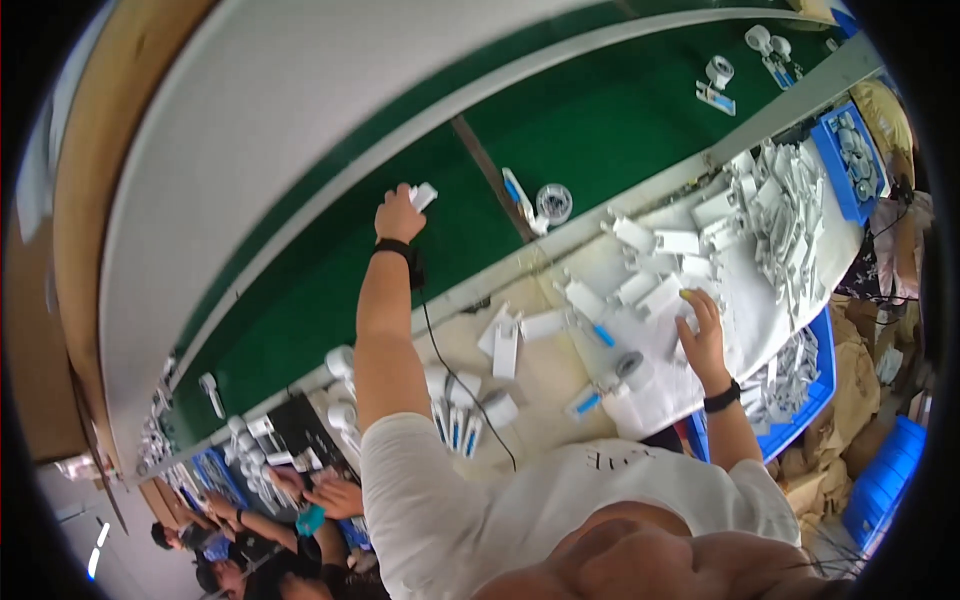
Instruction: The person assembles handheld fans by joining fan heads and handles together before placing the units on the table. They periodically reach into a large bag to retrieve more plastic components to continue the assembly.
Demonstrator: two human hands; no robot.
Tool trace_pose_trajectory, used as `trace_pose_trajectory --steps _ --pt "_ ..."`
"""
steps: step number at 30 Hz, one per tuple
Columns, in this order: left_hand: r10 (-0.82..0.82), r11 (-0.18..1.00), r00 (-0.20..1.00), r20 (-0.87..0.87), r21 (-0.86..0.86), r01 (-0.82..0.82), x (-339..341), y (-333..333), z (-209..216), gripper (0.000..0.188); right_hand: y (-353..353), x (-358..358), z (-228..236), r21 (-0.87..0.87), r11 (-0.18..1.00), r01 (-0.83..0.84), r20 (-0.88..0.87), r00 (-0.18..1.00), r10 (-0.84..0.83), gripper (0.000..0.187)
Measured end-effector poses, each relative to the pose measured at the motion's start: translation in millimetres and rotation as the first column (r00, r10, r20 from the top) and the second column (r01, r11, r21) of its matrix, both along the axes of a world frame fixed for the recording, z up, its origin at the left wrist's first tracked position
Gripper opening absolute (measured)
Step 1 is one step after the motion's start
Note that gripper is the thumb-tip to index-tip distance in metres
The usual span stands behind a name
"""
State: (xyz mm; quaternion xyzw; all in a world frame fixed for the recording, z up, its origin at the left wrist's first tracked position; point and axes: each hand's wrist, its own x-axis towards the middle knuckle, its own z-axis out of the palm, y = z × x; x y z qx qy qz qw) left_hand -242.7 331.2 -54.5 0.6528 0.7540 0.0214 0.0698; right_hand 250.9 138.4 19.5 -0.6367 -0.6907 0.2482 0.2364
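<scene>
The white plastic piece [423, 194] sits in my left hand [398, 215], pinched at my fingertips, far out over the green belt [330, 290] near its far edge. My fingers are closed around it, so I judge the sound way is to lower it flat onto the belt before letting go, clear of the clear round tub [553, 202] lying further along. My right hand [703, 335] rests spread on the heap of white parts [660, 270] on the bench [550, 370], fingers loose and holding nothing I can make out; it should steady one piece, not scatter the pile.
</scene>
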Motion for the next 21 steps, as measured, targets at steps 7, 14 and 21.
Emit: trace_pose_trajectory --steps 7,14,21 --pt "-0.523 0.830 0.424 0.739 0.327 0.452 155.7 -57.8 79.7 0.071 -32.1 18.7 19.1 0.049 0.998 0.047 0.027 0.998 -0.049 0.039" --pt "-0.473 0.828 0.881 -0.015 0.333 0.451 158.3 -25.0 52.8 0.071 -101.6 -1.8 4.7 0.007 0.965 -0.261 0.052 0.964 0.260 0.042" --pt "-0.414 0.891 0.892 0.181 -0.123 0.438 159.2 -25.9 52.4 0.060 -111.4 -53.0 -13.3 0.018 0.885 -0.466 0.382 0.821 0.425 0.034"
